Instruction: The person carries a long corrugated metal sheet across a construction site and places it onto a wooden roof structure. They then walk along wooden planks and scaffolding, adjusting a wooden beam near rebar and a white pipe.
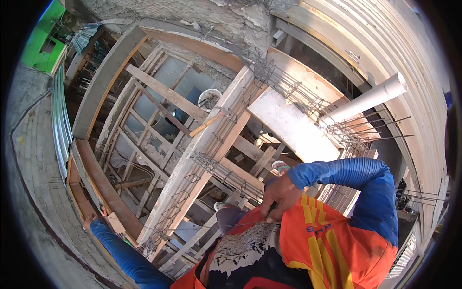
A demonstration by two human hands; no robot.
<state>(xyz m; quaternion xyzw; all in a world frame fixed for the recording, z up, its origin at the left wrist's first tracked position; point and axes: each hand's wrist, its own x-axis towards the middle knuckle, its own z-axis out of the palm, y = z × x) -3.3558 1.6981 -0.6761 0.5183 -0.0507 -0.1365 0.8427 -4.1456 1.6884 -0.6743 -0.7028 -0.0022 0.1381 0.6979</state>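
At the far left, my left hand is closed over the outer edge of a wooden formwork board. Close beside it, a tool with red-orange handles stands by a short piece of wood. My right hand is in front of my body, its fingers bent and pressed together against my orange shirt. A thin wire runs toward those fingers; whether they grip it or the cloth I cannot tell. Ahead lies a long cage of steel reinforcing bars inside formwork.
A hammer with a wooden handle rests across the pale formwork edge, near a white bucket. Timber props and open gaps show below. To the right are a white pipe, protruding rebar ends and corrugated sheets.
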